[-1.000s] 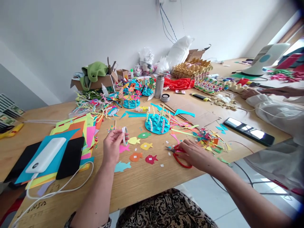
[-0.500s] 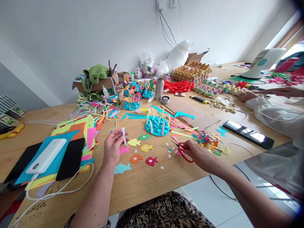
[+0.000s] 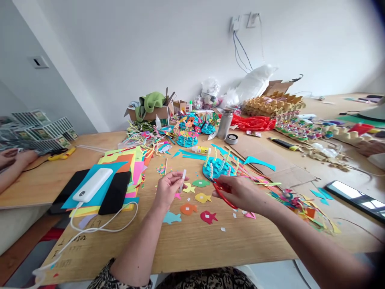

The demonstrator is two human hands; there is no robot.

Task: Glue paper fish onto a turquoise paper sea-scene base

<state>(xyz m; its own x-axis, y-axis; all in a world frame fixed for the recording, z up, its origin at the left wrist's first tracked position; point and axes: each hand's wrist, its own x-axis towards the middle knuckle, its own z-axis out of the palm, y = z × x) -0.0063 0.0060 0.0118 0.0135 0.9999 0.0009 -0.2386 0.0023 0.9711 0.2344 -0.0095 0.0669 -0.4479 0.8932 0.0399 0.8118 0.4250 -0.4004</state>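
Note:
My left hand (image 3: 170,188) pinches a narrow white strip (image 3: 183,180), probably paper or tape, upright between thumb and fingers. In my right hand (image 3: 237,190) is a pair of red-handled scissors (image 3: 223,193), its blades pointing left toward the strip but apart from it. Paper fish lie on the table below: a red fish (image 3: 208,217), an orange fish (image 3: 188,208), a yellow fish (image 3: 203,197), a green fish (image 3: 201,183) and a light blue fish (image 3: 172,217). Small white squares sit on several of them. A blue egg-carton piece with twisted stalks (image 3: 215,166) stands just behind.
Coloured paper sheets (image 3: 138,160), a white power bank (image 3: 93,184) and a black phone (image 3: 115,193) are at left. Behind stand a glue stick (image 3: 201,150) and a steel flask (image 3: 225,124). Paper scraps (image 3: 300,204) and another phone (image 3: 357,198) lie right. Other people's hands show at both sides.
The view has turned left, so the scene shifts right. My right hand has brought the scissors up and left, closer to the strip, which my left hand still holds.

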